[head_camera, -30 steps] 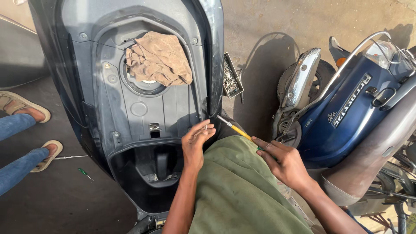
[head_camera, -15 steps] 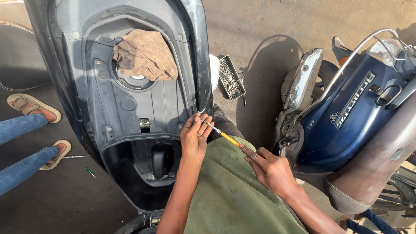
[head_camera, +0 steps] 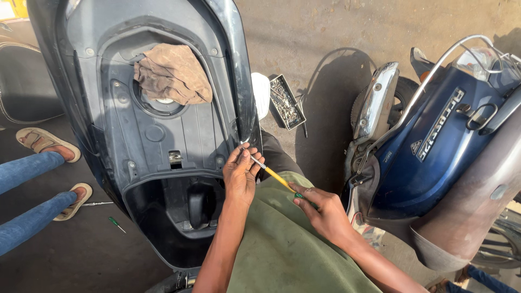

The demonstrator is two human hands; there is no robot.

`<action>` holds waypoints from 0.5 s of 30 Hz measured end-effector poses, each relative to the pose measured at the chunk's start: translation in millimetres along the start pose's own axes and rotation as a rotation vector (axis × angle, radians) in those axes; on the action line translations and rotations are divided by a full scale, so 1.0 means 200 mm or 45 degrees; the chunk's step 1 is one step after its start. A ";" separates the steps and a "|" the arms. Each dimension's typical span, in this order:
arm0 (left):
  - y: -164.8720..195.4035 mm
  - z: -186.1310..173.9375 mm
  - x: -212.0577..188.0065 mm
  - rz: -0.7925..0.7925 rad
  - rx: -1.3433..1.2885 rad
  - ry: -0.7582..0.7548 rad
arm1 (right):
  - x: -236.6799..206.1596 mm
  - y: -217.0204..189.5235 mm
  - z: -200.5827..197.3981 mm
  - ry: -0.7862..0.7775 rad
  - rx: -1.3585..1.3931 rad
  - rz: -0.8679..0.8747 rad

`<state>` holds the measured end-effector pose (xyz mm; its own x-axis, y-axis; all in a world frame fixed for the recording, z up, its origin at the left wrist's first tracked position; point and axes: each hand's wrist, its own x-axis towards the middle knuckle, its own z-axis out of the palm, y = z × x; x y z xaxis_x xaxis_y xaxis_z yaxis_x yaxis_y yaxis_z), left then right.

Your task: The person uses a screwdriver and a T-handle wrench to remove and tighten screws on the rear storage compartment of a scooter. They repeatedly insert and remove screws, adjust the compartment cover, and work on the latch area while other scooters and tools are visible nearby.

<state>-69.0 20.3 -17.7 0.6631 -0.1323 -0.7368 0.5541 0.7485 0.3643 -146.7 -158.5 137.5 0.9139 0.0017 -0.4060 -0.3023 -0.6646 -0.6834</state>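
Observation:
A dark grey scooter body [head_camera: 125,135] with its seat off lies below me, its inner tub exposed. A brown rag [head_camera: 172,73] covers the round opening in the tub. My right hand [head_camera: 324,214] grips the handle of a yellow screwdriver [head_camera: 277,176], whose tip points at the tub's right rim. My left hand [head_camera: 241,172] pinches the shaft near the tip, fingers closed at the rim. My olive-green trouser leg [head_camera: 282,244] fills the bottom centre.
A small tray of screws [head_camera: 286,101] lies on the ground by the scooter's right side. A blue scooter [head_camera: 434,141] stands close on the right. Another person's jeans and sandalled feet [head_camera: 49,146] are at the left. A small green screwdriver [head_camera: 116,224] lies on the ground.
Both hands and the screwdriver have stayed at the tub's right rim; the left fingers have closed around the tip. The view has shifted slightly.

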 end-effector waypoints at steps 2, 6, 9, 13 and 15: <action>0.00 -0.01 0.04 -0.018 -0.106 -0.006 | 0.03 0.00 0.03 -0.023 0.432 0.052; 0.00 0.00 0.13 -0.026 -0.270 0.054 | 0.16 -0.06 0.03 -0.039 0.327 0.134; 0.00 0.07 0.19 -0.054 -0.228 0.285 | 0.32 -0.13 -0.05 -0.145 0.005 0.101; -0.03 0.17 0.23 0.031 -0.253 0.451 | 0.48 -0.24 -0.17 -0.344 -0.571 -0.051; -0.05 0.21 0.23 0.017 -0.275 0.532 | 0.55 -0.29 -0.20 -0.445 -0.797 -0.132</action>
<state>-23.2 -21.1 -32.1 0.3856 0.1184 -0.9151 0.4000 0.8723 0.2814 -18.6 -150.6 156.8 0.7578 0.2568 -0.5998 0.0884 -0.9512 -0.2955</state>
